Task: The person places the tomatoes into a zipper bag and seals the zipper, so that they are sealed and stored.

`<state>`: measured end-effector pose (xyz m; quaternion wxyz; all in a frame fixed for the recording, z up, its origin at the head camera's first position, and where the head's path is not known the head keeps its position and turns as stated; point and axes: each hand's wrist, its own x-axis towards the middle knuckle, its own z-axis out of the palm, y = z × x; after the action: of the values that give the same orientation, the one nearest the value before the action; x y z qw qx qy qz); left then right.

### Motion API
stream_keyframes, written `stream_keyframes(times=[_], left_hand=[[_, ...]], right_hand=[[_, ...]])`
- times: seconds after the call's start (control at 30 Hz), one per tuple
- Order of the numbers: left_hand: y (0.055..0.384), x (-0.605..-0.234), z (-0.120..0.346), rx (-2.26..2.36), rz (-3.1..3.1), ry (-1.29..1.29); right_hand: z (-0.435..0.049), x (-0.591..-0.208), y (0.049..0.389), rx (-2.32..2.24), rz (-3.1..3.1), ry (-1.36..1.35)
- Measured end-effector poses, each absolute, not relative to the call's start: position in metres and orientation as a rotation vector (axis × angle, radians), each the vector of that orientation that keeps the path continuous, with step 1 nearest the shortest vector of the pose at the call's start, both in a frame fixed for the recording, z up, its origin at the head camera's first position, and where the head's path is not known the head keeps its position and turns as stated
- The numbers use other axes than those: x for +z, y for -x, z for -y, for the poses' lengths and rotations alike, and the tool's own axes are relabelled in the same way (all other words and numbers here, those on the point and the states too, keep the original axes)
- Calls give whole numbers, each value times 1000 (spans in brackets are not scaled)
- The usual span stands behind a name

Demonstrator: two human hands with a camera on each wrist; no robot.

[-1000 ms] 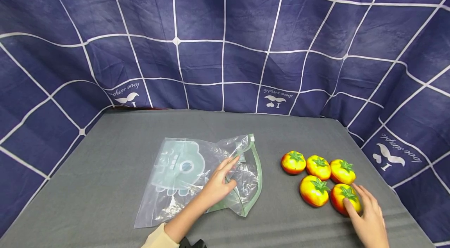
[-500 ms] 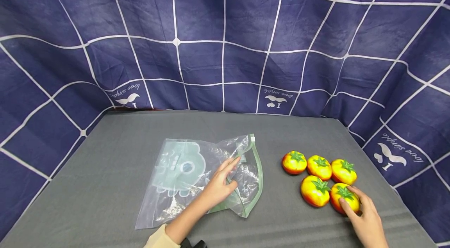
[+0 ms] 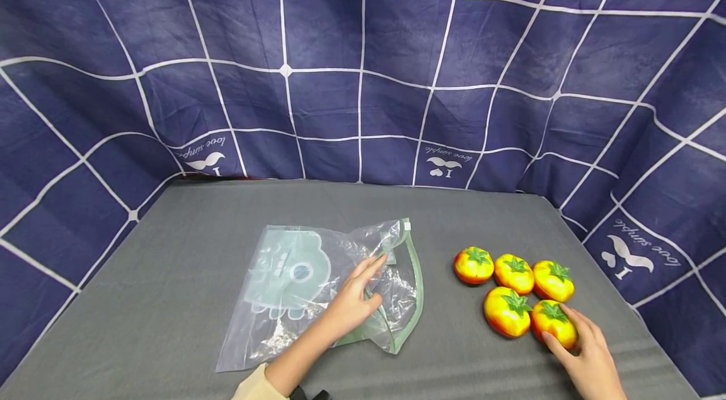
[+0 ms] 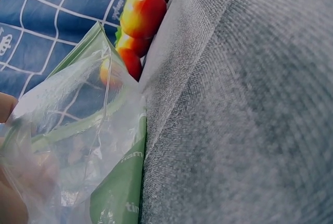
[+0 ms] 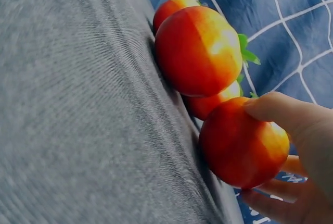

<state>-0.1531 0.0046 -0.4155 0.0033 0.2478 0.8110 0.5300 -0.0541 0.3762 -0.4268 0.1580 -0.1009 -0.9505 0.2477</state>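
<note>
A clear zip bag (image 3: 261,324) with a green edge and a pale cartoon print lies on the grey cloth, its mouth gaping to the right. At that mouth, the person's left hand (image 3: 354,299) touches the plastic with extended fingers, thumb apart. In the left wrist view, the bag's green-edged mouth (image 4: 78,57) stands raised beside the fingers. Over at the right, the right hand (image 3: 590,349) grips the nearest red-yellow tomato (image 3: 554,323), thumb on one side and fingers on the other. The right wrist view shows this tomato (image 5: 244,143) low, close to the cloth.
Several more tomatoes (image 3: 507,312) with green leafy tops sit close together beside and behind the held one. A white slider (image 3: 407,225) sits at the bag's far corner. Blue checked fabric (image 3: 391,104) rises behind the grey surface (image 3: 187,230) and at its sides.
The right hand has moved slightly left and closed in around the nearest tomato. The left hand and the bag have stayed in place.
</note>
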Motion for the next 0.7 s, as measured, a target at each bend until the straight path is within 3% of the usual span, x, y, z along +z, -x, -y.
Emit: stream_keyframes(times=[0.33, 0.7], left_hand=[[153, -413, -4, 1658, -2531, -749], [153, -413, -5, 1660, -2535, -777]], right_hand=[[-376, -410, 47, 648, 2733, 415], [-364, -395, 38, 674, 2580, 337]])
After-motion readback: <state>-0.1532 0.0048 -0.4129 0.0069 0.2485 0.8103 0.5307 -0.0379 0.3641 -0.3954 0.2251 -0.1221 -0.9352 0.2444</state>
